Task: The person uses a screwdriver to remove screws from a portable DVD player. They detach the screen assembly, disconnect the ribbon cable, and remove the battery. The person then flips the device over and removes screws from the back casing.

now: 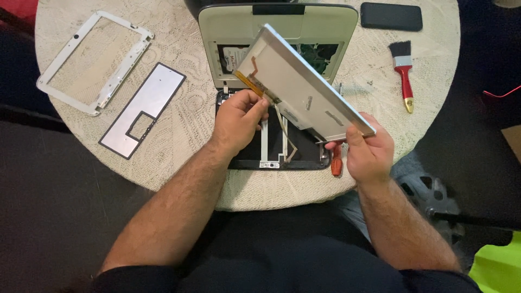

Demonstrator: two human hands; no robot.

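Left hand [239, 116] pinched the amber ribbon cable [251, 82] at the near-left corner of the screen panel [306, 89]. Right hand [369, 152] closed on the panel's opposite lower corner. Panel was held tilted above the opened laptop [277, 32], long axis running from upper left to lower right between both hands

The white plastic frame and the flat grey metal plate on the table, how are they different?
The white plastic frame is an open rectangle with one big hole through which the tablecloth shows; the flat grey metal plate is mostly solid, with only a small cutout. The frame is wider and pale; the plate is narrower, with dark edges. Both lie flat, untouched by either hand.
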